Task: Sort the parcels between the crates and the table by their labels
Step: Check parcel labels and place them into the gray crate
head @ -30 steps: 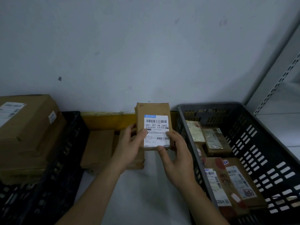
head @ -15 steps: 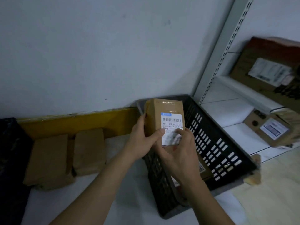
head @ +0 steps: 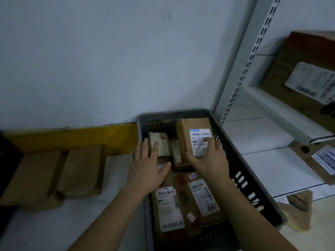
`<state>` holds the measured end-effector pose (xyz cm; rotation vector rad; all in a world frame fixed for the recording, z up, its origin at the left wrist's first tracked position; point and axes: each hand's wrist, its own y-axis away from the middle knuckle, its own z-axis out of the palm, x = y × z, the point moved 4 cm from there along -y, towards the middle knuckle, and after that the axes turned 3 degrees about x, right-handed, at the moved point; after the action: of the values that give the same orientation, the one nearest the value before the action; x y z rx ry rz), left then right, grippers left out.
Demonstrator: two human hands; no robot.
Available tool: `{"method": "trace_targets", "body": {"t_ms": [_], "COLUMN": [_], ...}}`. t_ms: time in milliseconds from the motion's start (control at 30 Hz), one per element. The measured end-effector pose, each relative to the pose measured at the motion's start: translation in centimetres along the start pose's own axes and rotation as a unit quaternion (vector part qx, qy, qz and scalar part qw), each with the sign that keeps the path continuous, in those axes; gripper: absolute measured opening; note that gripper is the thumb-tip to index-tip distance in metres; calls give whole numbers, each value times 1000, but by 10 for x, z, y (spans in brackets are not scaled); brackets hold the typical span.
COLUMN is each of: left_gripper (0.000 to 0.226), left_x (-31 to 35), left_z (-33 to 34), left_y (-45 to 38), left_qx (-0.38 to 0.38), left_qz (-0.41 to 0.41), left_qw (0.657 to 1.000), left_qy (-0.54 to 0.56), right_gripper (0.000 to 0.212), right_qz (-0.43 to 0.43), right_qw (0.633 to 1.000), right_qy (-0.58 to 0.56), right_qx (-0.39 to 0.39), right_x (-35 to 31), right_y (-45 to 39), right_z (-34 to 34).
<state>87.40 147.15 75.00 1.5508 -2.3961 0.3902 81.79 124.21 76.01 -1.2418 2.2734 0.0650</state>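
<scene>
Left of frame, two flat brown parcels (head: 54,175) lie on the pale worktop (head: 45,227), against a yellow strip (head: 72,136) under the grey wall. Our left hand (head: 147,165) hovers spread and flat over the grey crate (head: 241,160), gripping nothing. Our right hand (head: 208,158) holds the labelled box (head: 194,136) at its lower end, thumb and fingers curled around it, inside the crate's far end. Risk, we judge: set on the uneven parcels beneath, it could tip label-down. Far right, a white shelf rack (head: 272,160) carries more cartons.
</scene>
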Motion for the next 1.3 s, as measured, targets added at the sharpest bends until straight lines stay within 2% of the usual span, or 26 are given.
{"method": "trace_targets", "body": {"t_ms": [300,567,733,900,1100,1300], "left_gripper": [101,99,99,95,97,96], "left_x": [-6,-5,-6,-10,-38,-101], "left_z": [25,26,26,25,7,-25], "left_y": [-6,-4,-5,-3,-1,25], "left_qx": [10,13,17,46,84,107], "left_qz": [-63,-71,-78,-104,-160,-211], "left_qw": [992,987,986,987,984,970], "left_qy": [-106,-143,-145,-117,6,-54], "right_gripper": [99,104,117,114,95,91], "right_qz": [-22,-53,-69,-87,-130,-193], "right_qw": [991,982,971,970,976,975], "right_qy": [48,90,137,142,126,51], "right_qx": [-120,-158,-181,-175,-120,-93], "right_x": [10,9,14,14,-5,-69], "right_y": [-75,-88,-86,-82,-71,-39], "right_z": [77,123,129,116,87,65]}}
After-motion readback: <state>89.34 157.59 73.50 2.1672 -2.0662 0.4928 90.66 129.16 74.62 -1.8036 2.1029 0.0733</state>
